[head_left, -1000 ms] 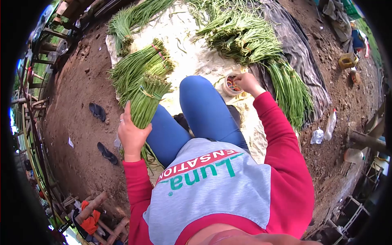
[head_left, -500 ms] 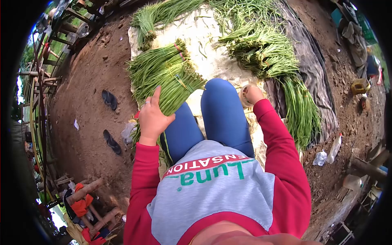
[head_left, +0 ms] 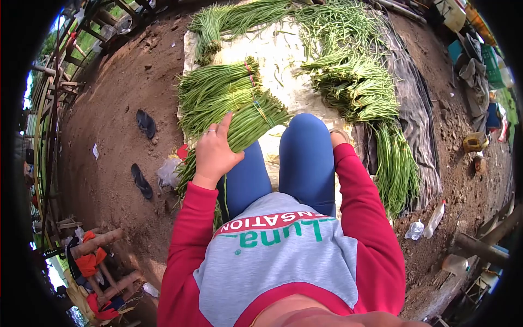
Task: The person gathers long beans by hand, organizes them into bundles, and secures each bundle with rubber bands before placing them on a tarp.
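Note:
My left hand [head_left: 217,153] rests against the near bundle of long green beans [head_left: 250,126], fingers stretched out and a ring on one of them. Colored bands circle this bundle, and more banded bean bundles [head_left: 215,87] lie just beyond it. Beside my right knee is my right hand [head_left: 339,138], at a round-rimmed container [head_left: 340,131]. Its fingers are hidden behind the knee and inside or behind the container, so their grip does not show.
A pale sheet [head_left: 278,52] lies on bare soil, with loose long beans [head_left: 354,82] heaped at its right and a hanging bunch [head_left: 395,169] nearer me. Two dark sandals [head_left: 145,123], a plastic bag [head_left: 169,173] and plastic bottles [head_left: 435,219] lie around. Wooden rails [head_left: 101,242] stand at left.
The view has shifted slightly. My left hand stays on the bean bundle. My right hand, seen earlier in the round container, is now mostly hidden by my knee.

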`<state>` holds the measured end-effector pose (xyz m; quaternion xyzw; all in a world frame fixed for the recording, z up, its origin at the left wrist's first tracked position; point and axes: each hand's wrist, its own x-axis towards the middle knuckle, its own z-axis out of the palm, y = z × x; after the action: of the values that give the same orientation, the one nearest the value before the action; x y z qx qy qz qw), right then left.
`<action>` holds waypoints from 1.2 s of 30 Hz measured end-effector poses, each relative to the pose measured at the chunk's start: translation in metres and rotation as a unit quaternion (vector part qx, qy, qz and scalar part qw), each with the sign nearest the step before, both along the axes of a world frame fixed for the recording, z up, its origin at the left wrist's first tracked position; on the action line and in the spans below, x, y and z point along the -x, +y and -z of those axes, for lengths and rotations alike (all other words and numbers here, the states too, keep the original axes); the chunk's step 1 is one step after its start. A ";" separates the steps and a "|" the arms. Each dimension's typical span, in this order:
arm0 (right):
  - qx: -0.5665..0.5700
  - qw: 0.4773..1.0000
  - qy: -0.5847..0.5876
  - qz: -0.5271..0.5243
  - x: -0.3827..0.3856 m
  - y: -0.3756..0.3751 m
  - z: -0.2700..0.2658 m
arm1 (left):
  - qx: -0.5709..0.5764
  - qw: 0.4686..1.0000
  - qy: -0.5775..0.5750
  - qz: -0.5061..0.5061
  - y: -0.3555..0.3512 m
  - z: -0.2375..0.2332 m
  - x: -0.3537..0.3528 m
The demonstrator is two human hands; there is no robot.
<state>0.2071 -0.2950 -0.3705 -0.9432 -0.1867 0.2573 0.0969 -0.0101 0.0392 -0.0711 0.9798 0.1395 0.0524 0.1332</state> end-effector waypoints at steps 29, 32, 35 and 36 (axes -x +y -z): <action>-0.331 0.876 -0.073 -0.342 0.072 0.202 -0.335 | 0.005 0.993 -0.095 0.065 0.010 0.012 0.016; -0.259 0.879 0.001 -0.400 0.079 0.225 -0.337 | -0.015 0.994 -0.083 0.070 0.011 -0.001 0.021; -0.238 0.848 -0.097 -0.463 0.097 0.223 -0.337 | 0.051 0.998 -0.036 0.026 0.016 -0.004 0.025; -0.221 0.810 -0.211 -0.501 0.102 0.217 -0.335 | 0.051 0.998 -0.036 0.024 0.019 -0.008 0.027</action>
<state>0.1050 -0.0782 -0.0359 -0.7033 -0.7008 0.0167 0.1183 -0.0369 0.0582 -0.0636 0.9724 0.1134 0.0769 0.1890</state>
